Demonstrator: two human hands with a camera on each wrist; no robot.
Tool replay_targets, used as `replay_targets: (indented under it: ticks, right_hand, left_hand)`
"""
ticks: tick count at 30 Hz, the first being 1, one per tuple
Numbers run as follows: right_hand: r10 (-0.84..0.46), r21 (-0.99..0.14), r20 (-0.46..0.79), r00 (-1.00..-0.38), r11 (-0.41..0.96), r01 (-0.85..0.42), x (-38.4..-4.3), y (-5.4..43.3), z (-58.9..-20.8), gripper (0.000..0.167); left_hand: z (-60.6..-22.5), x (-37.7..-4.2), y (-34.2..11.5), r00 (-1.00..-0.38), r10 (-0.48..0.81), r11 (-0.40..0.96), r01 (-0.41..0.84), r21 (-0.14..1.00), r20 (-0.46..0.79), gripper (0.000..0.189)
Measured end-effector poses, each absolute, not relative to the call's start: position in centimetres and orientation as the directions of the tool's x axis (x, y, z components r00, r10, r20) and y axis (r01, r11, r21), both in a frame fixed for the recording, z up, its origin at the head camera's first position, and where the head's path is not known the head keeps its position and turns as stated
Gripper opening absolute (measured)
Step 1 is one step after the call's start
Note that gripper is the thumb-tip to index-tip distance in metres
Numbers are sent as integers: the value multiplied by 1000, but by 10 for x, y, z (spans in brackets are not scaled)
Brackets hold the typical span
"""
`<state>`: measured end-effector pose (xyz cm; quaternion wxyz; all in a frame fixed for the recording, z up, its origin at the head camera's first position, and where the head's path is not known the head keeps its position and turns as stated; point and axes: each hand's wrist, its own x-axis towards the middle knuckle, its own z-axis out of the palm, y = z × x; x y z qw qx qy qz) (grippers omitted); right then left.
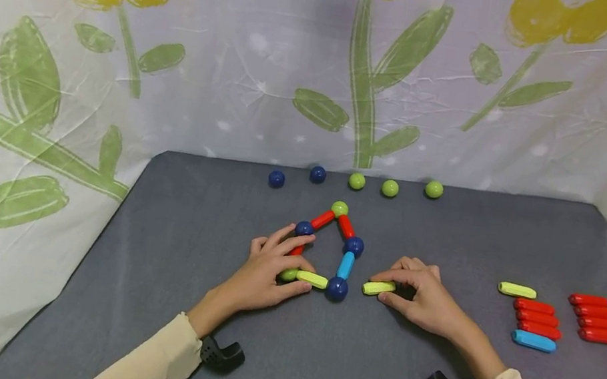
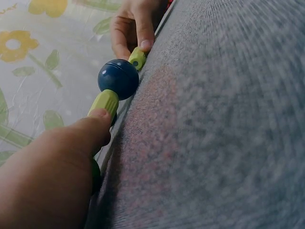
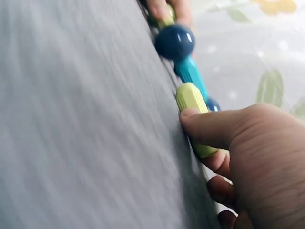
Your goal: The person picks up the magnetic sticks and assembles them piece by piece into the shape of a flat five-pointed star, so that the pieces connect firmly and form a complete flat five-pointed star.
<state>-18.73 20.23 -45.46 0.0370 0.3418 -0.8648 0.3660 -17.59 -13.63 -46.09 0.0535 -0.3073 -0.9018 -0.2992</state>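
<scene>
A closed loop of rods and balls lies mid-table. At its top is a green ball (image 1: pixel 339 209) between two red rods; a blue rod (image 1: pixel 346 265) runs down the right side to a dark blue ball (image 1: pixel 337 288). My left hand (image 1: pixel 265 271) pinches the loop's bottom yellow-green rod (image 1: pixel 312 280) between thumb and fingers, its palm partly hiding a green corner ball (image 1: pixel 288 275) and a red rod. My right hand (image 1: pixel 421 295) pinches a loose yellow-green rod (image 1: pixel 378 288), its free end pointing at the dark blue ball with a small gap between.
Along the back edge sit two dark blue balls (image 1: pixel 277 179) and three green balls (image 1: pixel 390 188). At right lie a yellow-green rod (image 1: pixel 517 290), several red rods (image 1: pixel 601 335) and a blue rod (image 1: pixel 534 341). A flower-printed cloth (image 1: pixel 227 68) hangs behind the grey table (image 1: pixel 202 212).
</scene>
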Motion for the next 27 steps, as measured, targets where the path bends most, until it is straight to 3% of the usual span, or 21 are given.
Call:
replay_targets:
  ticks: [14, 27]
  right_hand:
    - [-584, -651, 294, -756, 457, -606, -171, 179, -457, 28]
    - [-585, -666, 307, -751, 432, -608, -182, 198, -446, 34]
  left_hand:
    - [-463, -177, -137, -801, 521, 623, 593, 510, 294, 13]
    - [-463, -177, -138, -804, 520, 617, 587, 524, 289, 10]
